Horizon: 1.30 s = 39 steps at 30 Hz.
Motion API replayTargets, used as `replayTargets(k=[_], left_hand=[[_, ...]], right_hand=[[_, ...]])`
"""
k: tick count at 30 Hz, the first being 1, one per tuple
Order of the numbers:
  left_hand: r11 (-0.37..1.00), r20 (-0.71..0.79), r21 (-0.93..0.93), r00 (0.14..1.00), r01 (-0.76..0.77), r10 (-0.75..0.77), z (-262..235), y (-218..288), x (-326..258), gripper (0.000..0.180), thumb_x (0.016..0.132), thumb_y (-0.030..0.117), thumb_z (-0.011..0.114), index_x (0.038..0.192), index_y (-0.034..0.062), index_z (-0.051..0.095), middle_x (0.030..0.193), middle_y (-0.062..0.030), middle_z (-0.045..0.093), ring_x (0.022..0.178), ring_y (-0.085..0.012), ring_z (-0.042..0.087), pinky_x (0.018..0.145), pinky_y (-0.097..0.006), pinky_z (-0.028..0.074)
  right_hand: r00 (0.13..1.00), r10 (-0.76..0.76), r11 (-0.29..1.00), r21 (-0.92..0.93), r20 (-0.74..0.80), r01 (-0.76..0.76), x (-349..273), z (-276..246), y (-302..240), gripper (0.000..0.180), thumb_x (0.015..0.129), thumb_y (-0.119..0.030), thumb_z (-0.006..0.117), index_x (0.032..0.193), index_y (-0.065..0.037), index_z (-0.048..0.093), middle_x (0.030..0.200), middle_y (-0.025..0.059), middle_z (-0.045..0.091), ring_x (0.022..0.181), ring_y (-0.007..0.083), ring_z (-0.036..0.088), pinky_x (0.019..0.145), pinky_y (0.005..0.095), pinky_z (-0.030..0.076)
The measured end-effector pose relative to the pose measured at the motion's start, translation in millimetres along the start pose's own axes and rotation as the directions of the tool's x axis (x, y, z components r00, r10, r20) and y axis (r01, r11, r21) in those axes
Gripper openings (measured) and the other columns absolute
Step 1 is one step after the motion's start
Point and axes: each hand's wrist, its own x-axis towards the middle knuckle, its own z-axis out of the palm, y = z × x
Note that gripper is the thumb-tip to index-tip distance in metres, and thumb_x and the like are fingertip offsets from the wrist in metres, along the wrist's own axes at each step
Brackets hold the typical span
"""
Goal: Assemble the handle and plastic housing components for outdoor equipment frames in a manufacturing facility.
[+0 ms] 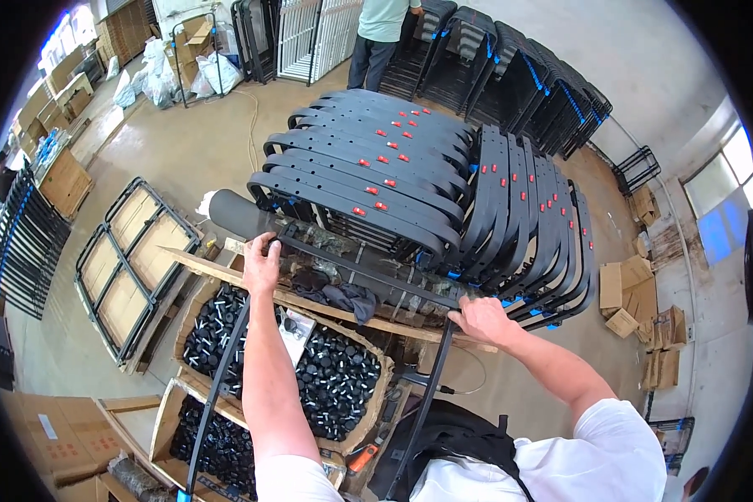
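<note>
My left hand grips the upper left corner of a black metal tube frame that lies across a wooden plank. My right hand is closed on the frame's right corner, where a side tube runs down toward me. A grey padded roll sits at the frame's far left end. Just beyond the frame stands a large stack of black folded frames with red clips. A dark cloth lies under the frame's bar.
Below my arms are cardboard boxes full of black round caps. An orange-handled tool lies by the boxes. A framed panel lies on the floor at left. A person stands at the back. Flattened cartons lie right.
</note>
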Motion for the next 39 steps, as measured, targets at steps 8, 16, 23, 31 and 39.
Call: replayTargets(k=[8,16,23,31,39], left_hand=[[0.995,0.018,-0.097,1.0,-0.023,0.025,-7.5,-17.1,-1.0,0.032,0.104,0.024,0.06,0.133,0.0154,0.068,0.131,-0.01,0.07,0.119,-0.0271,0.068,0.105,-0.038,0.05],[0.994,0.008,-0.028,0.994,-0.108,0.108,7.5,-3.9,-4.4,0.031,0.101,0.026,0.066,0.131,0.0179,0.072,0.13,-0.0094,0.065,0.118,-0.0281,0.066,0.103,-0.039,0.051],[0.979,0.015,-0.089,0.983,-0.182,0.184,11.6,-29.1,7.1,0.031,0.108,0.016,0.052,0.133,0.0031,0.066,0.131,-0.0145,0.069,0.124,-0.0278,0.065,0.109,-0.038,0.047],[0.992,-0.097,0.026,0.987,-0.124,0.126,0.0,-5.4,3.2,0.029,0.108,0.022,0.056,0.13,0.0126,0.07,0.126,-0.0127,0.07,0.119,-0.0302,0.066,0.106,-0.039,0.049],[0.999,-0.058,0.009,0.998,0.038,-0.037,2.0,-1.5,-4.6,0.04,0.092,0.038,0.077,0.127,0.0197,0.073,0.125,-0.0078,0.069,0.112,-0.0263,0.069,0.1,-0.04,0.053]], right_hand=[[0.999,-0.035,0.998,-0.057,0.001,0.035,-3.5,-15.3,-19.3,0.046,0.089,-0.044,0.068,0.098,0.0,0.067,0.078,0.0227,0.073,0.078,0.0373,0.075,0.071,0.0518,0.059],[0.978,-0.112,0.94,-0.3,0.174,0.161,-12.4,-10.0,1.8,0.025,0.084,-0.027,0.071,0.084,-0.002,0.072,0.079,0.0145,0.075,0.075,0.0346,0.076,0.063,0.0456,0.059],[0.954,-0.051,0.94,-0.307,0.296,0.146,6.5,-3.7,13.2,0.015,0.086,-0.014,0.064,0.095,-0.002,0.067,0.08,0.0186,0.074,0.075,0.0393,0.075,0.064,0.0517,0.058],[0.987,-0.128,0.942,-0.299,0.093,0.15,3.0,3.6,21.2,0.015,0.085,-0.016,0.064,0.094,-0.005,0.069,0.079,0.0172,0.075,0.077,0.034,0.076,0.064,0.0473,0.059],[0.971,-0.228,0.952,-0.223,-0.068,0.208,-0.3,2.4,4.1,0.017,0.085,-0.019,0.066,0.093,-0.006,0.074,0.084,0.0135,0.077,0.081,0.0316,0.077,0.066,0.0454,0.06]])
